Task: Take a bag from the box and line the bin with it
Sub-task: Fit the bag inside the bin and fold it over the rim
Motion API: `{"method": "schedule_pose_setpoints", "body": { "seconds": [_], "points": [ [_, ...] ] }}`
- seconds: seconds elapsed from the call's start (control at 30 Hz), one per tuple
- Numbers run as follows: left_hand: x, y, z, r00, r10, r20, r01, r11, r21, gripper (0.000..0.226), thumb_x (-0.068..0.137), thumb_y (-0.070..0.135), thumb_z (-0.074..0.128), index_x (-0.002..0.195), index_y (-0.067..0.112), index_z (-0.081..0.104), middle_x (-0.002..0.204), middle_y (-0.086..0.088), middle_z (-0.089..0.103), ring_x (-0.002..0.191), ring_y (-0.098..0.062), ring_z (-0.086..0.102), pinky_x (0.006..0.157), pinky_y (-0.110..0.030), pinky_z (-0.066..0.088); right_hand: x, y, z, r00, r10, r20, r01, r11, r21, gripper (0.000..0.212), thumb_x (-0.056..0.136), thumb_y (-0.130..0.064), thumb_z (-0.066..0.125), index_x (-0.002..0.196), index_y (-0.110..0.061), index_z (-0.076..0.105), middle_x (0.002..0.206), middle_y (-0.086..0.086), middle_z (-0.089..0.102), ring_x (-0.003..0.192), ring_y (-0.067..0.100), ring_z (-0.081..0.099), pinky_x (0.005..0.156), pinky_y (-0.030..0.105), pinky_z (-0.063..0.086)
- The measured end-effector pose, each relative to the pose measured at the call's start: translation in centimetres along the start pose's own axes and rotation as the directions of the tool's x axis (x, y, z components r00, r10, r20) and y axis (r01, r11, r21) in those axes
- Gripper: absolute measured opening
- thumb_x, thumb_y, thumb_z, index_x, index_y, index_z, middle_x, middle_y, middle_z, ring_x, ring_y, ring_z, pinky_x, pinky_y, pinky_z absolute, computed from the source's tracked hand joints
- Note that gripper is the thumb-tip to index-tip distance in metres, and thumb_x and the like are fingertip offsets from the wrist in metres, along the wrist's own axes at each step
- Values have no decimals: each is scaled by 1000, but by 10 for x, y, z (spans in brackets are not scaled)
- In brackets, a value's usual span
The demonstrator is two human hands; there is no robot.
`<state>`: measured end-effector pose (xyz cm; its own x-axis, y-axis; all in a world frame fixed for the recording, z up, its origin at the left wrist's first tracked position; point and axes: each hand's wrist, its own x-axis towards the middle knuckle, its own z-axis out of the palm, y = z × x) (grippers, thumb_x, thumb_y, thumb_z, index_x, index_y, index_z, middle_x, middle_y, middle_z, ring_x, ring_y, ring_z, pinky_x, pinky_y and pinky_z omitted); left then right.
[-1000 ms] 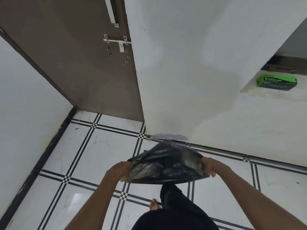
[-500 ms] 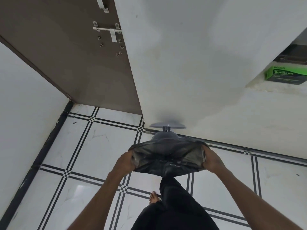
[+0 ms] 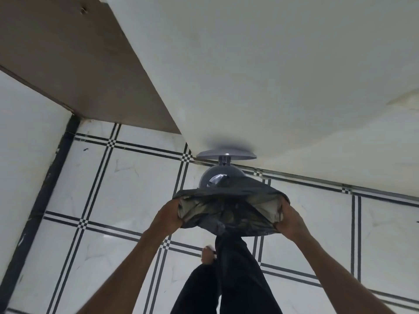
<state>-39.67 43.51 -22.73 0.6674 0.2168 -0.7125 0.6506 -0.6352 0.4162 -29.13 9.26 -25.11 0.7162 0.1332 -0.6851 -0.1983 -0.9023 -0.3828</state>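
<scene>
A person's left hand (image 3: 169,213) and right hand (image 3: 288,220) each grip one side of a black bin bag (image 3: 229,209), stretching its mouth wide just beyond the hands, over the grey pedal bin (image 3: 221,177), apparently so it slips inside.

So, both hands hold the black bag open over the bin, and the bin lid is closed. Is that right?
Not quite: the lid stands open, raised against the wall, as the head view shows. The rest holds: the left hand and the right hand hold the black bag open over the bin.
</scene>
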Motion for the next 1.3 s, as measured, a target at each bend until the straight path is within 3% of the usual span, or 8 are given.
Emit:
{"method": "schedule_pose_setpoints", "body": {
  "seconds": [0.3,0.43,0.57,0.73,0.93,1.0,1.1,1.3],
  "points": [
    [86,-41,60,990,-55,127,51,998,30,66,82,23,72,141,20,44,131,-5,61,117,-27,60,96,-34,49,71,50,70,976,136,169,-117,986,-116,89,77,-4,63,154,-21,21,114,16,66,98,37,64,74,35,51],
    [130,-68,84,975,-44,219,27,997,78,59,82,9,67,138,17,49,127,-6,63,114,-25,61,88,-27,48,96,78,109,947,230,225,-203,969,-137,78,81,-7,56,151,-23,27,106,13,65,87,33,63,64,30,48],
    [161,-82,93,967,-31,253,-1,992,124,56,80,4,66,135,14,54,121,-9,67,107,-25,63,78,-24,44,113,94,135,918,272,289,-233,959,-165,74,76,-8,57,144,-23,35,102,12,66,88,32,64,72,38,56],
    [195,-86,99,985,51,167,-65,995,79,47,81,4,70,127,8,60,112,-7,66,101,-25,62,80,-29,47,133,88,150,973,189,135,-187,982,-26,69,75,-3,69,136,-18,42,107,10,65,95,34,63,73,37,51],
    [247,-94,110,983,170,70,-177,979,102,44,70,26,79,113,22,68,113,0,62,100,-19,62,83,-35,56,174,76,159,996,92,3,-92,993,79,57,79,-6,70,131,-19,49,105,2,63,95,29,61,75,32,44],
    [264,-92,112,987,158,22,-159,976,150,26,72,16,78,96,22,72,102,4,57,91,-16,57,74,-28,48,198,74,162,998,61,-29,-59,997,54,57,80,-1,64,133,-20,53,112,6,64,99,30,60,76,30,42],
    [295,-91,121,986,161,-37,-152,974,169,28,72,1,73,83,25,68,92,7,50,82,-14,54,63,-22,38,238,80,169,997,51,-62,-49,999,21,57,76,4,65,128,-19,57,116,12,65,104,33,61,78,30,43],
    [345,-98,142,962,242,-123,-213,954,212,54,72,-5,67,119,20,60,129,-5,52,106,-30,59,79,-36,48,304,93,174,993,56,-101,-56,998,5,54,75,3,61,124,-20,53,97,7,62,89,32,57,72,32,43]
  ]
}}
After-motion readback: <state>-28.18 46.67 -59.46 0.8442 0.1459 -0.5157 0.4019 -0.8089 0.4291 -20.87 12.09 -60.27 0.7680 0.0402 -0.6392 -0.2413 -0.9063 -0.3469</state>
